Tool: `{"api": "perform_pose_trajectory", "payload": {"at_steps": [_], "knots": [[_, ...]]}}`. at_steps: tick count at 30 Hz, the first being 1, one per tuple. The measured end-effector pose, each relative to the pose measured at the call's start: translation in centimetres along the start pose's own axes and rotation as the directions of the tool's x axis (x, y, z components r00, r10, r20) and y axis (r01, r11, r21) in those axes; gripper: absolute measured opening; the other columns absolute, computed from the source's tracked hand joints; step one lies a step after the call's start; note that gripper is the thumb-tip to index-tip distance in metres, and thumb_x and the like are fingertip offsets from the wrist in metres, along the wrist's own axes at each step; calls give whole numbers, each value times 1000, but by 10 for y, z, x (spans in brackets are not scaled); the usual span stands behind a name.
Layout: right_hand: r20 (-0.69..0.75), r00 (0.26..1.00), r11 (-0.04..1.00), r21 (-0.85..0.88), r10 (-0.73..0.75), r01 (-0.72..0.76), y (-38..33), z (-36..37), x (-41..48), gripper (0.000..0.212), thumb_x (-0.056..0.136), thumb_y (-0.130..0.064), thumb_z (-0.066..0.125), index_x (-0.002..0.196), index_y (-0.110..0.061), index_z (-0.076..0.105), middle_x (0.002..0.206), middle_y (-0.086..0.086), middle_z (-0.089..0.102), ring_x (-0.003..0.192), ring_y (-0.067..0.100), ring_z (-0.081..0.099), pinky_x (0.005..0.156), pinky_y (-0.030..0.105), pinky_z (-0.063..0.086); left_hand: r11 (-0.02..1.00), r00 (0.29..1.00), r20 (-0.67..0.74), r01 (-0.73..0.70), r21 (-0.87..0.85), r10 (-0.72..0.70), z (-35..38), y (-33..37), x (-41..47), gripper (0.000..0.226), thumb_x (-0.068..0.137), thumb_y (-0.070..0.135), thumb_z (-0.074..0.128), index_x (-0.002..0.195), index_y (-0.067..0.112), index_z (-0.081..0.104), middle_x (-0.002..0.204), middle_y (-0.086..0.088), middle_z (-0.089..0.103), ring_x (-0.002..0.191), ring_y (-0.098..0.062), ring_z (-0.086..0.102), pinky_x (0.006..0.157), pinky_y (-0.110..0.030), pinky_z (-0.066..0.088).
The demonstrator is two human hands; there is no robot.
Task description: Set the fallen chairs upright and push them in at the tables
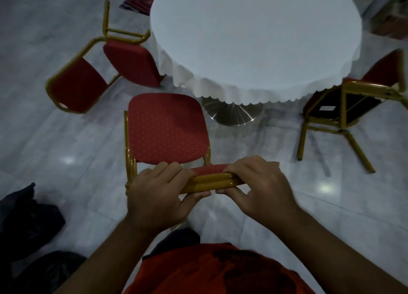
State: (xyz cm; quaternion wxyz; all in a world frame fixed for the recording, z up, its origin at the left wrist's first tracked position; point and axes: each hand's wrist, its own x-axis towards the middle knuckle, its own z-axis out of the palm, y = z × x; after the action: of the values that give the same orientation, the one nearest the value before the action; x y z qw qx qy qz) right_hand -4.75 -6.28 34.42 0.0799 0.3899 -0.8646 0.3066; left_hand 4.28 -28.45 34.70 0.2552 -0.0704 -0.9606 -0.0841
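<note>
A red-cushioned chair with a gold frame (167, 128) stands upright right in front of me, its seat facing the round table (254, 39). My left hand (159, 192) and my right hand (256, 187) both grip the top rail of its backrest, fingers curled over the gold bar. The seat's front edge stops short of the table's white cloth. A second chair (106, 66) lies on its side on the floor at the left of the table. A third chair (344, 108) lies tipped over at the right, its underside and legs facing me.
The table's metal pedestal base (231, 114) shows under the scalloped cloth. Dark bags or clothing (28, 223) lie on the glossy marble floor at the lower left. A patterned mat (136, 0) lies at the back left. A brown box (390, 22) stands at the far right.
</note>
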Motion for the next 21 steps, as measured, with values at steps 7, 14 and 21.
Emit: {"api": "perform_pose_trajectory", "payload": {"at_steps": [7, 14, 21], "knots": [[-86, 993, 992, -86, 86, -94, -6, 14, -8, 40, 92, -56, 59, 100, -18, 69, 98, -3, 66, 93, 14, 54, 86, 30, 40, 994, 994, 0, -107, 3, 107, 20, -12, 5, 44, 95, 60, 58, 93, 18, 73, 83, 3, 68, 72, -18, 60, 65, -32, 37], [-134, 975, 972, -133, 178, -196, -4, 20, -8, 44, 98, -59, 45, 104, -19, 63, 103, 2, 64, 98, 21, 53, 92, 36, 40, 979, 980, -46, -197, -46, 195, 40, -19, 18, 45, 95, 57, 58, 97, 16, 74, 86, 0, 71, 71, -20, 61, 61, -33, 42], [-44, 980, 977, -89, 193, -196, -29, 18, -12, 35, 92, -56, 58, 102, -24, 66, 98, -8, 61, 92, 15, 52, 83, 33, 42, 960, 973, 13, -225, -166, 230, 28, -36, 5, 43, 95, 58, 56, 96, 19, 73, 89, 2, 72, 76, -19, 65, 64, -32, 45]]}}
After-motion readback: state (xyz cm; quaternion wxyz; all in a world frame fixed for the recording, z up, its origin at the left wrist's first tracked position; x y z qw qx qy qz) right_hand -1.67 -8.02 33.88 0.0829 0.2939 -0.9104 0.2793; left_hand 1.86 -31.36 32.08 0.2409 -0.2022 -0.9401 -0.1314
